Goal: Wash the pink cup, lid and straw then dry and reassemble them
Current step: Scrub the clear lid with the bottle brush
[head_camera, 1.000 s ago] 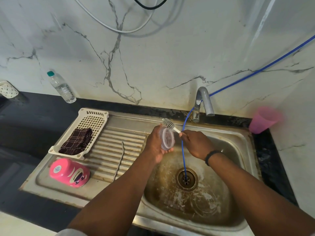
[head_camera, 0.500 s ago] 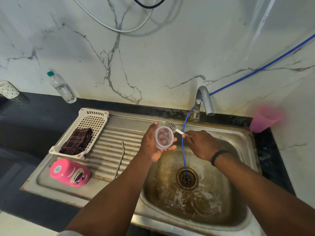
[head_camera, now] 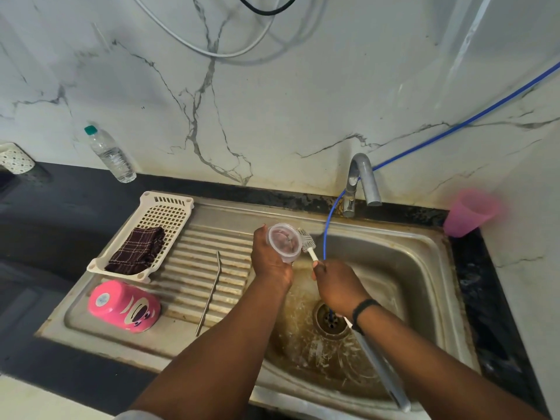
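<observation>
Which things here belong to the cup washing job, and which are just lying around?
Job: lid in left hand; brush in right hand; pink cup; straw; cloth.

Lying about: water bottle; pink tumbler; blue hose.

Bare forearms; black band (head_camera: 365, 310) on right wrist.

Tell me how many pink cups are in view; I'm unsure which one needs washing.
2: pink cup lying on the sink's drainboard at left; plain pink tumbler on the counter right of the tap.
</observation>
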